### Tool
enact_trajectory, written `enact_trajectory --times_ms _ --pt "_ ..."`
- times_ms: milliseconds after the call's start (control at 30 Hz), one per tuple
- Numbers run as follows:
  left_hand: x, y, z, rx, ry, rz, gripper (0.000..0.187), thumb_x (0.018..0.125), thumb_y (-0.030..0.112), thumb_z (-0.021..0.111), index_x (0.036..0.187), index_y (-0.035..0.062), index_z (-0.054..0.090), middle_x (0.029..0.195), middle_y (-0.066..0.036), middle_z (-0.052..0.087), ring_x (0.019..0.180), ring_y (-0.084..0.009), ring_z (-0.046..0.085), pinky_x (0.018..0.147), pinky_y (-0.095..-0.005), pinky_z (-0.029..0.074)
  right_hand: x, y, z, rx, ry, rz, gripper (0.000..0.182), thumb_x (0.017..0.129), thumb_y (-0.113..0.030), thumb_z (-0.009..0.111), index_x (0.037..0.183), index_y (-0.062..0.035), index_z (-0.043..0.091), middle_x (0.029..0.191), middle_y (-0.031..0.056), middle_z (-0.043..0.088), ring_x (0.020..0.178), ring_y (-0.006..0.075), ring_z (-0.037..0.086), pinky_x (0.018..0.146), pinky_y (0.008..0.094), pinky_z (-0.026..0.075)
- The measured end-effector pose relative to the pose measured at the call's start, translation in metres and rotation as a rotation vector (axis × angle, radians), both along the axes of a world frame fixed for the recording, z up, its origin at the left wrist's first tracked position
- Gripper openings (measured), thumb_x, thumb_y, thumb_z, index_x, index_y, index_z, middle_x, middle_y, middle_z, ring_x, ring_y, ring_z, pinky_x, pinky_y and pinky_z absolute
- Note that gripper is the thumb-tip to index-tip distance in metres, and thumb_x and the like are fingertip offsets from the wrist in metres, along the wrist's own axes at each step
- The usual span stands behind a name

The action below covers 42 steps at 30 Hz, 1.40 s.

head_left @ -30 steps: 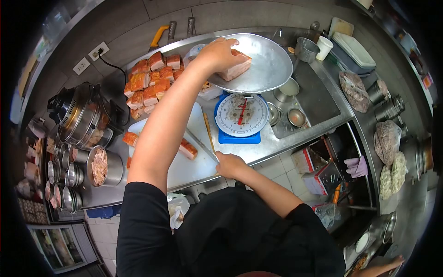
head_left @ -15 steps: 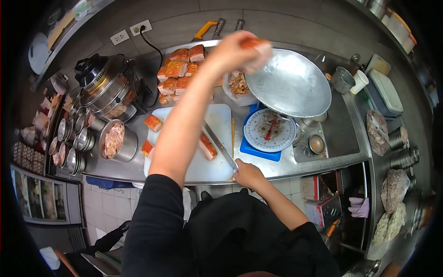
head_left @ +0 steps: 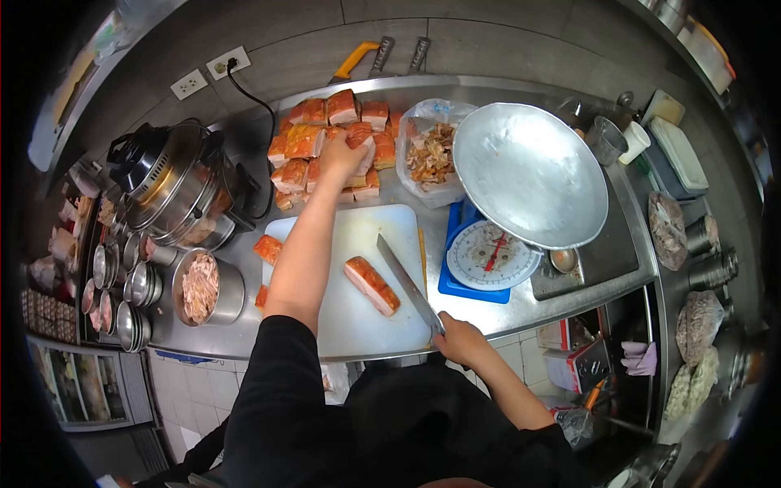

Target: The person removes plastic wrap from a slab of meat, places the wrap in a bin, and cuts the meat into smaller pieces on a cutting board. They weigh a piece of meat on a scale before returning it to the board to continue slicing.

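My left hand [head_left: 342, 156] reaches to the pile of orange-skinned pork blocks [head_left: 313, 138] at the back of the counter and grips one block [head_left: 360, 142] at the pile's edge. My right hand [head_left: 457, 340] holds a long knife [head_left: 408, 285] by its handle, blade lying over the white cutting board [head_left: 350, 325]. One pork slab [head_left: 372, 285] lies on the board just left of the blade. Two smaller pieces [head_left: 268, 248] sit at the board's left edge. The scale's steel pan [head_left: 529, 175] is bare above its dial [head_left: 490, 254].
A plastic bag of meat scraps [head_left: 429, 154] sits between the pile and the scale. A steel pot of shredded meat [head_left: 203, 289] and small tins [head_left: 122, 285] stand left, a cooker [head_left: 163, 183] behind. Cups [head_left: 633, 142] and bagged goods [head_left: 667, 232] fill the right counter.
My left hand lifted the pork block off the scale pan and carried it left to the pile. The pan is now bare. The knife hand stayed at the board's front edge.
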<state>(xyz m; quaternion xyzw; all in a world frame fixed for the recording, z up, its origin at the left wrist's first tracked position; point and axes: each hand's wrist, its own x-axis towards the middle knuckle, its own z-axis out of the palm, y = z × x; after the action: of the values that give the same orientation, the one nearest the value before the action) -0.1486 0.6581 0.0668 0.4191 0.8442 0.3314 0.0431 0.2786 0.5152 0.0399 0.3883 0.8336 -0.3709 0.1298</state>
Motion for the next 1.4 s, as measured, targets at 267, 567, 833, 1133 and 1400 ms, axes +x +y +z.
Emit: enact_trajectory --times_ms 267,567,833,1133,1400 --pt "-0.022 0.028 0.017 -0.089 0.236 0.157 0.063 0.088 0.051 0.067 0.134 0.0089 0.062 0.147 -0.020 0.049 0.137 -0.0379 0.045 0.114 -0.0553 0.034 -0.001 -0.002 -0.004 -0.004 0.018 -0.061 0.044 0.090 -0.025 0.063 0.124 0.0003 0.051 0.091 0.0276 0.072 0.088 0.0473 0.069 0.082 0.0550 0.054" --pt "-0.039 0.039 0.002 -0.278 0.638 0.180 0.072 0.091 0.062 0.061 0.143 0.0118 0.054 0.162 -0.015 0.034 0.153 -0.0315 0.024 0.121 -0.0672 0.010 0.002 -0.003 -0.008 0.031 0.012 -0.046 0.052 0.089 -0.024 0.064 0.132 0.0030 0.049 0.088 0.0263 0.072 0.087 0.0466 0.069 0.081 0.0538 0.055" --pt "-0.068 -0.067 0.057 0.344 0.234 -0.118 0.067 0.097 0.055 0.063 0.130 -0.0022 0.063 0.134 -0.022 0.063 0.126 -0.0332 0.060 0.107 -0.0396 0.045 0.001 -0.008 -0.005 0.040 0.038 -0.041 0.040 0.091 -0.024 0.063 0.122 -0.0004 0.054 0.091 0.0284 0.071 0.088 0.0478 0.069 0.082 0.0566 0.054" --pt "-0.054 -0.327 0.022 0.039 -0.145 -0.004 0.035 0.100 0.036 0.066 0.113 0.0049 0.071 0.096 -0.005 0.073 0.091 -0.0140 0.064 0.085 -0.0298 0.050 -0.003 -0.009 0.003 -0.144 0.077 -0.194 0.036 0.088 -0.020 0.059 0.119 -0.0015 0.055 0.076 0.0251 0.069 0.066 0.0403 0.069 0.069 0.0504 0.054" --pt "-0.052 -0.360 -0.055 -0.088 -0.014 0.025 0.049 0.091 0.018 0.062 0.140 0.0109 0.060 0.144 -0.018 0.055 0.121 -0.0309 0.062 0.105 -0.0385 0.047 -0.005 -0.017 0.010 -0.152 0.120 -0.236 0.032 0.088 -0.015 0.058 0.117 -0.0029 0.057 0.066 0.0163 0.066 0.047 0.0250 0.063 0.051 0.0407 0.051"
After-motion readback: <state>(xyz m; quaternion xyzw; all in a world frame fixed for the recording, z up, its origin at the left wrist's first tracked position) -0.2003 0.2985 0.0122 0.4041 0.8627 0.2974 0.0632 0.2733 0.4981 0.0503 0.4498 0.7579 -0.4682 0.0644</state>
